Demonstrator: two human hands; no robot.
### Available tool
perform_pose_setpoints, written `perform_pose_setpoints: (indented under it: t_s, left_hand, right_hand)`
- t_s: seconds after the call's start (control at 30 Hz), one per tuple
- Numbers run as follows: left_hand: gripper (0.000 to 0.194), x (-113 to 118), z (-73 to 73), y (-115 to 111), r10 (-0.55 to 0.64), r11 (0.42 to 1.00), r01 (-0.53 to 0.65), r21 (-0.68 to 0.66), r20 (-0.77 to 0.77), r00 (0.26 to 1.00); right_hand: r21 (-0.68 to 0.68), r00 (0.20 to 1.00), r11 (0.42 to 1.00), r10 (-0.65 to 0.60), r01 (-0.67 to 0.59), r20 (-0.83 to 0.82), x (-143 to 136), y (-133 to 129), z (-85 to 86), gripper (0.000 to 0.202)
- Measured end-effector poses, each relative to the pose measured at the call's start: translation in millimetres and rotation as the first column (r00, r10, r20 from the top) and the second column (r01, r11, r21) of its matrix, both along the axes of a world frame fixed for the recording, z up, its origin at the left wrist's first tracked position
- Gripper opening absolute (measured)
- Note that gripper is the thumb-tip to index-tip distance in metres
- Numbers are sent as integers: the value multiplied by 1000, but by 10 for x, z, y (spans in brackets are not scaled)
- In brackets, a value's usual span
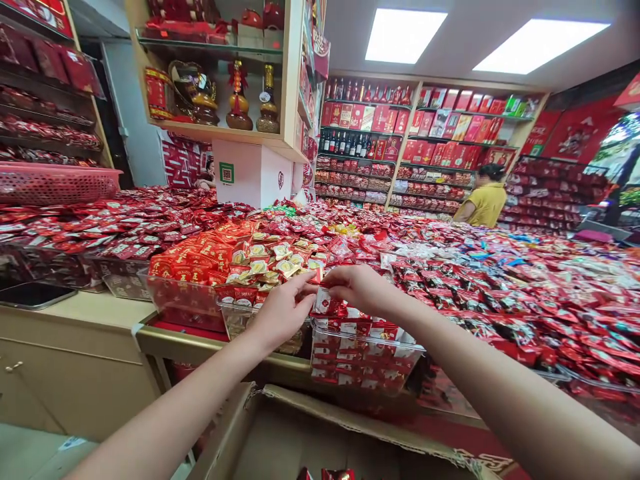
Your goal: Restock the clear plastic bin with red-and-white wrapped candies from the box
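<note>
A small red-and-white wrapped candy [323, 301] is upright between my two hands, above a clear plastic bin [370, 347] of similar wrapped candies stacked in rows. My right hand [361, 288] pinches it from the right, fingers bent down over its top. From the left, my left hand [286, 308] has its thumb and fingers closed in at the candy's edge; the fingertips partly hide the contact. Just beyond my left hand are gold-and-white wrapped candies [273, 257] in another bin, beside a bin of bright red packets [193, 263].
An open cardboard box [320, 417] with a few red packets at its bottom stands below me. Wrapped sweets [475, 287] spread across the display to the right. A phone [35, 295] lies on the left counter. A person in yellow [485, 203] is at the back, near stocked shelves [365, 117].
</note>
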State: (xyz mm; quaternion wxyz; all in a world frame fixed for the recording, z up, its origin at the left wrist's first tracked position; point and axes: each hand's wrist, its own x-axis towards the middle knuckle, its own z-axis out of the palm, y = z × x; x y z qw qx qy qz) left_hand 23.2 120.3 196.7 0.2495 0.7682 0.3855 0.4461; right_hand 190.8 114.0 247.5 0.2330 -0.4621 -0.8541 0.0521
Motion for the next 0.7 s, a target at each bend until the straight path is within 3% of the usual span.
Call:
perform_pose_setpoints:
  t_s: [0.2,0.4,0.5,0.7]
  left_hand:
    - [45,81,46,29,-72,997,70,-18,-72,995]
    - [43,80,114,35,-32,999,40,28,-243,969]
    - [41,66,186,31,-22,999,36,37,-332,943]
    - [33,65,262,59,-25,995,65,73,-455,890]
  right_hand:
    - [-26,999,999,-26,27,29,66,36,7,22]
    - [-111,998,994,8,-1,64,69,65,31,18]
    - [-131,997,991,-12,23,79,121,154,68,30]
    - [-163,981,981,-75,105,178,150,421,25,18]
